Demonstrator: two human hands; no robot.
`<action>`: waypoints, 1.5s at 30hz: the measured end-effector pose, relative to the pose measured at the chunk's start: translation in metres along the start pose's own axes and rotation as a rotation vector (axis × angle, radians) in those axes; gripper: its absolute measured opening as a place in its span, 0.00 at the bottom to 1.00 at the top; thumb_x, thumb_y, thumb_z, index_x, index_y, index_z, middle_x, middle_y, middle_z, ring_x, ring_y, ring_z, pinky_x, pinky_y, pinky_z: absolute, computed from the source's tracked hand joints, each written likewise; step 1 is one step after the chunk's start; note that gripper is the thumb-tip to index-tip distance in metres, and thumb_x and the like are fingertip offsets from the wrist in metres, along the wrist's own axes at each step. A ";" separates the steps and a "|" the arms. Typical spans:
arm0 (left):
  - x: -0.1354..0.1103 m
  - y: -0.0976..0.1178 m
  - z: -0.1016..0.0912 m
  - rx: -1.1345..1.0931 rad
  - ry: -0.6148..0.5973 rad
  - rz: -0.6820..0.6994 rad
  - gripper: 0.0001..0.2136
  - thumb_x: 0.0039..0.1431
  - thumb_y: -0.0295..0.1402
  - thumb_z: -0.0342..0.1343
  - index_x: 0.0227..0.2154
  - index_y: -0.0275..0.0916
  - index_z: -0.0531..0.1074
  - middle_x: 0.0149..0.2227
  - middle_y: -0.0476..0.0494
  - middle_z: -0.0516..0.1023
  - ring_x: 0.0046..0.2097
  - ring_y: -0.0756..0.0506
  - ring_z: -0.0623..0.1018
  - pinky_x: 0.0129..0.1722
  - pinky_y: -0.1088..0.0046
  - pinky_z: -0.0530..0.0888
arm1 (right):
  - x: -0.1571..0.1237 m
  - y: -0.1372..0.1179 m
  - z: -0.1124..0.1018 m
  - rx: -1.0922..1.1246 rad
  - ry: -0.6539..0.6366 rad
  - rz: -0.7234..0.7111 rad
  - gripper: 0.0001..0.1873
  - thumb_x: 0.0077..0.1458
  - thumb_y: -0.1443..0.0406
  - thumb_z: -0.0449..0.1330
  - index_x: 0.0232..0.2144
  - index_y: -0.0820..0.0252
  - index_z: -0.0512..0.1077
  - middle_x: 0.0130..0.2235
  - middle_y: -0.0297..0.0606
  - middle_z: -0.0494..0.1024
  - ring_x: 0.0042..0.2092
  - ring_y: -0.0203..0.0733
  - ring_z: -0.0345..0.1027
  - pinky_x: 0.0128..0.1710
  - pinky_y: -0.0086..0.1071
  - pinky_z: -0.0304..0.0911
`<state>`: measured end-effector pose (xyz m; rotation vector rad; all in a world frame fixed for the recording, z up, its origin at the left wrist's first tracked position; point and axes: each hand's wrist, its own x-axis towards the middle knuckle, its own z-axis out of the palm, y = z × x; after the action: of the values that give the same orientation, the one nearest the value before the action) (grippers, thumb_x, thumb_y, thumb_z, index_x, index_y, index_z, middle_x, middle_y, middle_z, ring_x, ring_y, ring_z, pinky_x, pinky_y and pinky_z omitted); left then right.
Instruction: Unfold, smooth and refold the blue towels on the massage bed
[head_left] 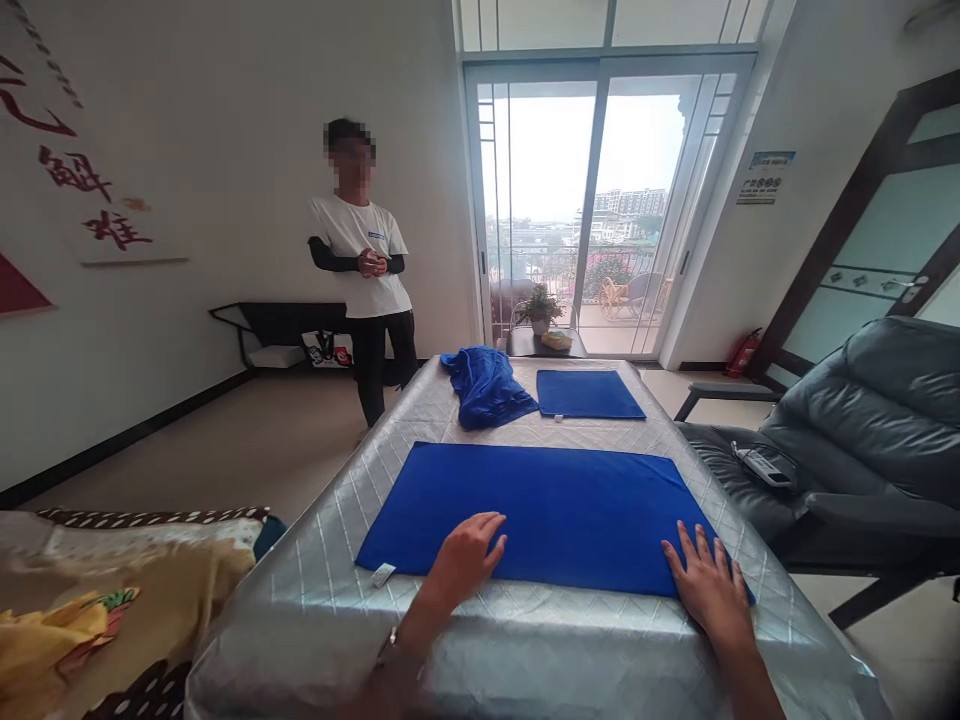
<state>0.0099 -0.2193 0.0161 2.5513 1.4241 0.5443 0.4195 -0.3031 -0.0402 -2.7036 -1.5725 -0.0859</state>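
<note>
Silvery sheeting (570, 650) underlies the blue cloth (570, 510), likely light, limp, best pinched at the corner beside my right hand (709, 585), fingers spread; left hand (463, 556) loose, fingers together.

Daylight comes through the sliding glass door (594, 190), the sky (536, 150) beyond blown out to white, leaving the left-hand wall (225, 150) grey and dim. The silver-covered worktop (315, 560) throws back soft glare around the blue towel (547, 510), whose edges read sharply. Wide-angle stretch tilts the brown-framed door (862, 240) at right, the lower right corner darkens, and mosaic blocks hide the standing person's head (350, 155).
</note>
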 end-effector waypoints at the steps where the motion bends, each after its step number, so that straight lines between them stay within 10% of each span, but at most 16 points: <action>1: 0.012 0.016 0.007 -0.002 -0.053 0.079 0.24 0.72 0.46 0.41 0.62 0.41 0.69 0.63 0.42 0.73 0.64 0.42 0.71 0.65 0.61 0.66 | 0.001 0.000 0.000 -0.002 -0.001 -0.003 0.41 0.64 0.46 0.35 0.73 0.56 0.48 0.74 0.40 0.47 0.73 0.56 0.40 0.70 0.51 0.39; 8: 0.048 0.048 0.040 -0.051 -0.333 0.251 0.36 0.71 0.57 0.33 0.72 0.39 0.46 0.74 0.42 0.44 0.74 0.42 0.46 0.72 0.57 0.45 | 0.002 0.006 0.000 -0.035 -0.034 -0.054 0.40 0.63 0.46 0.36 0.71 0.54 0.53 0.74 0.39 0.47 0.73 0.57 0.40 0.69 0.52 0.40; 13: 0.025 0.006 0.026 -0.010 -0.353 0.148 0.36 0.69 0.59 0.34 0.72 0.43 0.42 0.74 0.46 0.40 0.74 0.41 0.43 0.72 0.55 0.43 | 0.002 0.006 0.002 -0.044 -0.018 -0.060 0.39 0.64 0.47 0.37 0.71 0.54 0.55 0.74 0.41 0.49 0.73 0.58 0.41 0.69 0.53 0.41; 23: -0.052 -0.125 -0.004 0.308 -0.169 -0.477 0.39 0.69 0.59 0.34 0.72 0.35 0.42 0.74 0.39 0.38 0.74 0.36 0.44 0.71 0.50 0.46 | 0.004 0.011 0.011 -0.029 0.005 -0.080 0.39 0.62 0.48 0.38 0.70 0.54 0.58 0.73 0.42 0.50 0.72 0.60 0.42 0.69 0.56 0.42; 35: -0.060 -0.133 0.008 0.369 -0.043 -0.486 0.41 0.66 0.62 0.34 0.71 0.36 0.47 0.73 0.37 0.43 0.73 0.34 0.49 0.70 0.48 0.51 | 0.009 0.021 0.022 -0.099 0.056 -0.080 0.37 0.59 0.50 0.44 0.67 0.52 0.64 0.73 0.37 0.52 0.73 0.60 0.41 0.69 0.56 0.40; 39: -0.061 -0.132 0.011 0.386 0.006 -0.485 0.41 0.66 0.62 0.34 0.71 0.37 0.48 0.73 0.38 0.46 0.73 0.34 0.51 0.70 0.49 0.51 | 0.006 -0.018 0.005 -0.084 0.154 -0.169 0.36 0.63 0.55 0.38 0.68 0.61 0.61 0.72 0.40 0.54 0.72 0.54 0.44 0.70 0.54 0.40; 45: -0.060 -0.130 0.011 0.359 0.018 -0.492 0.40 0.67 0.62 0.34 0.71 0.37 0.49 0.73 0.38 0.47 0.73 0.34 0.52 0.70 0.49 0.52 | -0.013 -0.144 -0.036 0.117 -0.023 -0.514 0.35 0.69 0.51 0.35 0.71 0.60 0.54 0.72 0.36 0.50 0.73 0.45 0.41 0.71 0.46 0.41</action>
<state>-0.1170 -0.2007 -0.0494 2.2871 2.2286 0.2466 0.2860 -0.2445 -0.0073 -2.1605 -2.1598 0.0333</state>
